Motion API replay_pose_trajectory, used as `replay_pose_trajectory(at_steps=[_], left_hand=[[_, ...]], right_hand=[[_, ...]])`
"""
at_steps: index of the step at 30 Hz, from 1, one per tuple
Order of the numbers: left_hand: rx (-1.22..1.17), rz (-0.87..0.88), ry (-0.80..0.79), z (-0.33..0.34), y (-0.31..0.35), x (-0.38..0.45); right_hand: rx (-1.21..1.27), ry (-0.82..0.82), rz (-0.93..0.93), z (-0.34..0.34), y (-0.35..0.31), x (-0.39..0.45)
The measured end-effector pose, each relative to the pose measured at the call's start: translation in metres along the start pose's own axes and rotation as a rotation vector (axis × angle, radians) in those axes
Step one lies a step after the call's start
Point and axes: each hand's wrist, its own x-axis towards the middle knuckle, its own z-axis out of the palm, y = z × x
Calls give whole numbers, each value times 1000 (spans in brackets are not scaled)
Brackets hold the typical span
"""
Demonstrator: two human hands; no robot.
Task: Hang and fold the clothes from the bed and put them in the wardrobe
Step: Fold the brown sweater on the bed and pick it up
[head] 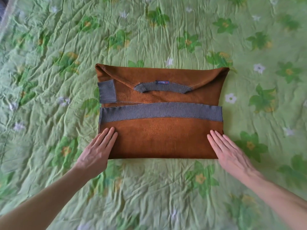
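A brown sweater (159, 140) with grey ribbed trim lies folded into a rectangle in the middle of the bed. Its grey hem band (159, 113) is turned up across the middle, the grey collar (162, 88) with a small blue label sits above it, and one grey cuff (107, 92) lies at the left. My left hand (98, 150) rests flat on the sweater's lower left corner, fingers together. My right hand (227, 150) rests flat on the lower right corner. Neither hand grips the cloth.
The bed is covered by a wrinkled light green bedspread (149, 196) printed with green leaves and white and yellow flowers. It fills the whole view around the sweater. A dark strip shows at the far top left corner.
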Motion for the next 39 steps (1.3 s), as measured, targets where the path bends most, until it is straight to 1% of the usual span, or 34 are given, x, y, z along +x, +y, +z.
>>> replay_pose_trajectory(at_steps=[3, 5, 9, 10, 11, 12, 14, 15, 16, 17, 20, 23, 24, 26, 30, 33, 37, 39], left_hand=[[-58, -42, -14, -12, 4, -10], [-82, -35, -6, -21, 13, -23], [-122, 52, -79, -30, 22, -45], [-161, 47, -83, -32, 21, -45], [-223, 1, -96, -36, 20, -44], [-298, -68, -108, -42, 21, -40], [-434, -212, -159, -58, 19, -32], [-517, -282, -143, -66, 16, -27], [-595, -342, -100, -75, 13, -22], [-674, -401, -37, -81, 7, -19], [-926, -613, 153, -106, -4, -9], [-1012, -703, 339, -123, 1, 12], [-1022, -717, 397, -127, 5, 21], [-941, -770, 465, -129, 9, 43], [-789, -911, 541, -118, 3, 89], [-691, -970, 584, -110, -8, 120], [-587, -958, 538, -100, -30, 150], [-551, -956, 514, -95, -42, 166]], right_hand=[[31, 50, 55, -9, 0, -15], [60, 37, 27, -16, 2, -33], [111, -136, -99, -22, 17, -63], [129, -167, -106, -25, 19, -64], [154, -156, -97, -29, 20, -62], [203, -130, -51, -32, 20, -58], [387, -144, 156, -46, 21, -48], [501, -173, 304, -57, 21, -43], [616, -168, 432, -68, 22, -39], [721, -127, 536, -76, 23, -35], [915, 75, 800, -92, 29, -20], [1062, 338, 941, -107, 30, 6], [1080, 395, 954, -111, 30, 17], [1079, 463, 946, -113, 37, 41], [960, 504, 912, -108, 58, 94], [860, 459, 910, -109, 69, 132], [702, 302, 914, -96, 90, 163], [623, 249, 911, -90, 98, 175]])
